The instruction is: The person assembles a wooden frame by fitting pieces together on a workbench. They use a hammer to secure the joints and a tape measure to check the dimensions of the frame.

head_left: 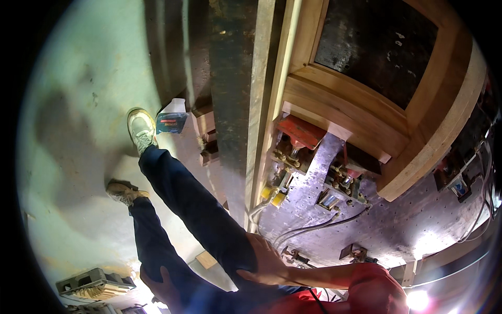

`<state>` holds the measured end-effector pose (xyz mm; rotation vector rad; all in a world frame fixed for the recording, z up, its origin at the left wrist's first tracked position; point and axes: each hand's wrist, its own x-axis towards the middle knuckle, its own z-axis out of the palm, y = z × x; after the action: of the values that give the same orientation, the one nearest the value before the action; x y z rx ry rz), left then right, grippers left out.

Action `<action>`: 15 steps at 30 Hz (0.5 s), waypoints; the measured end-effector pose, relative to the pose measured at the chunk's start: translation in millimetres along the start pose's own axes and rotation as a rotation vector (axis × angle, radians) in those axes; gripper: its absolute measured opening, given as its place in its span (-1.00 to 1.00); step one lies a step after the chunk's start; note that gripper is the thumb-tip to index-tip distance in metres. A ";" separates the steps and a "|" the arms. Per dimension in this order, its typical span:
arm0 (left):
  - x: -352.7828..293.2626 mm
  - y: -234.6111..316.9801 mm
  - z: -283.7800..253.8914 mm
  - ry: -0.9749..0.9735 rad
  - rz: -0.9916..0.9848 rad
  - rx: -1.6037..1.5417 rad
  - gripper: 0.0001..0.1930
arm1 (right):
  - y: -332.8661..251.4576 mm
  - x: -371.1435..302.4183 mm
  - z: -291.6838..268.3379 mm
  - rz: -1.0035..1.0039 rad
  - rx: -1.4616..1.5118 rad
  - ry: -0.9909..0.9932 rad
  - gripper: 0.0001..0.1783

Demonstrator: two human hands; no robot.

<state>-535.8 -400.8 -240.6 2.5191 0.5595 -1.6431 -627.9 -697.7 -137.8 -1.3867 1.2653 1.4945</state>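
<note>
My right hand lies on my right thigh, over the dark blue trousers, thumb apart from the fingers. On the other thigh rests my left hand, its thumb spread; its fingers are partly hidden. Neither hand appears to hold anything. Beyond my right hand, a wooden frame lies on a perforated metal table. Along the frame's near side stand a clamp with a red pad and a second clamp with a dark block against the wood.
A long metal beam runs beside the table. Pale hoses curve across the tabletop. Next to my shoe sits a small dark blue box. A wood offcut and a grey crate are on the floor.
</note>
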 end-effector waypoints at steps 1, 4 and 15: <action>1.2 -1.1 -0.1 -0.001 0.010 -0.011 -0.29 | 1.0 0.0 1.6 -0.007 -0.002 0.012 0.20; -1.2 -4.8 2.0 0.016 -0.005 0.035 -0.30 | 3.1 0.4 2.0 -0.024 -0.020 0.022 0.20; -2.2 19.0 -7.7 0.004 -0.005 0.009 -0.32 | 5.2 -2.5 9.8 -0.065 -0.003 0.061 0.19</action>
<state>-523.4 -417.0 -237.8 2.5303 0.5604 -1.6458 -635.0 -689.4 -135.1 -1.4715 1.2427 1.4209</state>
